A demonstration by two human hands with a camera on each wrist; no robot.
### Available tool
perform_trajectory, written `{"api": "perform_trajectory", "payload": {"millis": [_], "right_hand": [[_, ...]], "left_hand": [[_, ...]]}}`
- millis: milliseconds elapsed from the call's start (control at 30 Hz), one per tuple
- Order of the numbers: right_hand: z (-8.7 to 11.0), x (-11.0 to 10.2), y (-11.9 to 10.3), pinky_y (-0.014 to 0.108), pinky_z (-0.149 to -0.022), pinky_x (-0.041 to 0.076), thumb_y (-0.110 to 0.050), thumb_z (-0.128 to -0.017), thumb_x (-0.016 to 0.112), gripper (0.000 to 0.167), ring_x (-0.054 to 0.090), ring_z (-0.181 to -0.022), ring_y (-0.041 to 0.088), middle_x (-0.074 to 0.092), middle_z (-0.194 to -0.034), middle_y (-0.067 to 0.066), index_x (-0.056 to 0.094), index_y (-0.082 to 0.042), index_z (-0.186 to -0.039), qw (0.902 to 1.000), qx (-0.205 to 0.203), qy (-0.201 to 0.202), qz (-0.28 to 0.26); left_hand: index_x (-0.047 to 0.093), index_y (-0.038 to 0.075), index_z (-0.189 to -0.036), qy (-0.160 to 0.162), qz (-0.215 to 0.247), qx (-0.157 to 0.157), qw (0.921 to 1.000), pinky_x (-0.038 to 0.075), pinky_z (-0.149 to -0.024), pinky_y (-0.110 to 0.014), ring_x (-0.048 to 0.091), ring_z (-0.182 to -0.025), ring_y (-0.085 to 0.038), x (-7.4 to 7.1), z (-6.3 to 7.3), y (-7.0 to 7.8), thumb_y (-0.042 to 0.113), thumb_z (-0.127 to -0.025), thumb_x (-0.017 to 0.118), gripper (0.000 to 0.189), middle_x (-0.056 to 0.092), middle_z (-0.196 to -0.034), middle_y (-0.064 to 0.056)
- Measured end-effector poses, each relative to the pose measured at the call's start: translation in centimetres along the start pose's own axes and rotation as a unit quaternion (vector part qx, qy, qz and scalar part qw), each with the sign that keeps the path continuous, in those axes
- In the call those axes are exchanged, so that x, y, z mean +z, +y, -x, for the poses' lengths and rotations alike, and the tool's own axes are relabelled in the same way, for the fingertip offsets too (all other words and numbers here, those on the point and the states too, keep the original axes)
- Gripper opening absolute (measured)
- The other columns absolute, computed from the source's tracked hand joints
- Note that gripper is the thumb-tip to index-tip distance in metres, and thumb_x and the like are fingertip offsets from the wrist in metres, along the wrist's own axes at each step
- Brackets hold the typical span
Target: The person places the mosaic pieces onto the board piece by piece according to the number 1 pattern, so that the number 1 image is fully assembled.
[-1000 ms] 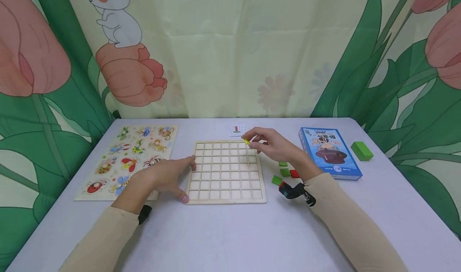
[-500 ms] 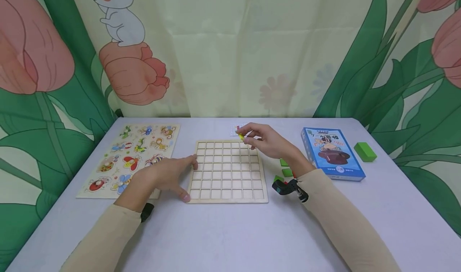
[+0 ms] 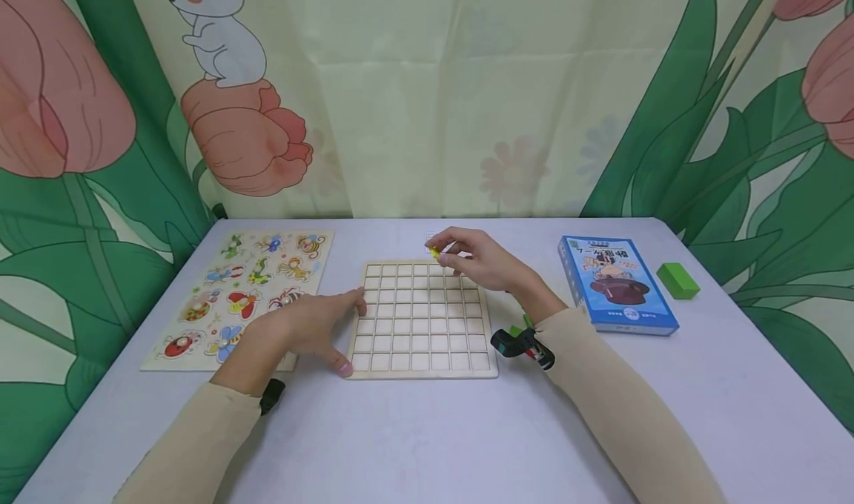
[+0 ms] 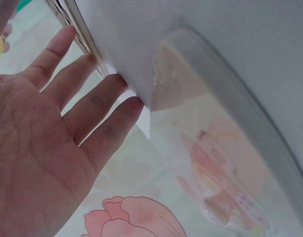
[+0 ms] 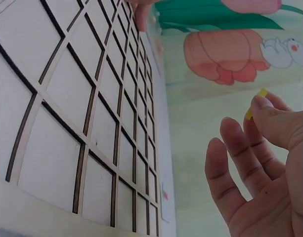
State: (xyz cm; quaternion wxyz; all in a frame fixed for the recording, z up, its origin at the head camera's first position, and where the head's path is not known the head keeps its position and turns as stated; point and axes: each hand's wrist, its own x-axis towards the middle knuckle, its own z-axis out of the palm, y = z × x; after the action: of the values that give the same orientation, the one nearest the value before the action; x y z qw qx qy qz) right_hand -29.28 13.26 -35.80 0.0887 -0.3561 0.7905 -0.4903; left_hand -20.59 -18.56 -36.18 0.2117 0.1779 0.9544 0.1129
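Observation:
A pale wooden board (image 3: pixel 423 376) divided into a grid of square cells lies on the white table. My left hand (image 3: pixel 303 330) rests at its left edge, thumb by the near corner and index fingertip on the side; in the left wrist view the fingers (image 4: pixel 94 106) are spread and nearly straight. Over the board's far edge, my right hand (image 3: pixel 482 259) pinches a small yellow tile (image 3: pixel 434 252) between thumb and index finger. The right wrist view shows this yellow tile (image 5: pixel 260 95) with the other fingers loosely bent. A small printed card (image 3: pixel 431 237) behind is mostly hidden by the right hand.
A picture board of cartoon insects (image 3: pixel 260 267) lies at left, partly under the left forearm. At right are a blue box (image 3: pixel 617 282) and a green block (image 3: pixel 678 280). Small green tiles (image 3: pixel 527 320) show beside the right wrist's black camera (image 3: pixel 510 343). A printed curtain (image 3: pixel 414 118) hangs behind.
My right hand has moved left along the board's far edge with the yellow tile, now covering most of the card and more of the small tiles. My left hand stays at the board.

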Motion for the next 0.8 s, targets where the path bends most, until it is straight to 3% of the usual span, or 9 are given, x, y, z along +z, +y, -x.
{"api": "perform_trajectory", "payload": {"millis": [233,500,800], "right_hand": [[-1.4,0.5,0.7,0.057,-0.078,0.054,-0.001,-0.102,0.06,0.029,0.063,-0.105,0.049,0.062,-0.125,0.027,0.064,-0.005,-0.13,0.9998,-0.014,-0.015,0.008],[-2.5,1.8,1.3,0.035,-0.075,0.055,-0.005,-0.102,0.062,0.027,0.067,-0.1,0.036,0.065,-0.12,0.012,0.066,-0.007,-0.129,0.9982,-0.009,-0.032,0.049],[-3.5,3.3,1.1,0.036,-0.086,0.05,-0.01,-0.103,0.062,0.028,0.062,-0.096,0.021,0.067,-0.122,0.006,0.066,-0.008,-0.13,0.9904,0.011,-0.066,0.122]], "left_hand": [[0.048,0.036,-0.133,0.005,-0.001,-0.002,1.0,0.047,-0.093,-0.048,0.057,-0.106,-0.024,0.1,0.0,0.0,0.054,-0.057,0.097,0.092,0.053,-0.147,-0.003],[0.049,0.035,-0.137,0.005,0.012,-0.01,0.9999,0.048,-0.094,-0.05,0.056,-0.108,-0.026,0.4,0.3,0.1,0.053,-0.058,0.097,0.094,0.052,-0.149,-0.004],[0.049,0.037,-0.133,0.01,0.008,-0.009,0.9999,0.049,-0.091,-0.046,0.056,-0.104,-0.023,0.6,0.0,-0.2,0.052,-0.058,0.098,0.091,0.056,-0.142,-0.001]]}}
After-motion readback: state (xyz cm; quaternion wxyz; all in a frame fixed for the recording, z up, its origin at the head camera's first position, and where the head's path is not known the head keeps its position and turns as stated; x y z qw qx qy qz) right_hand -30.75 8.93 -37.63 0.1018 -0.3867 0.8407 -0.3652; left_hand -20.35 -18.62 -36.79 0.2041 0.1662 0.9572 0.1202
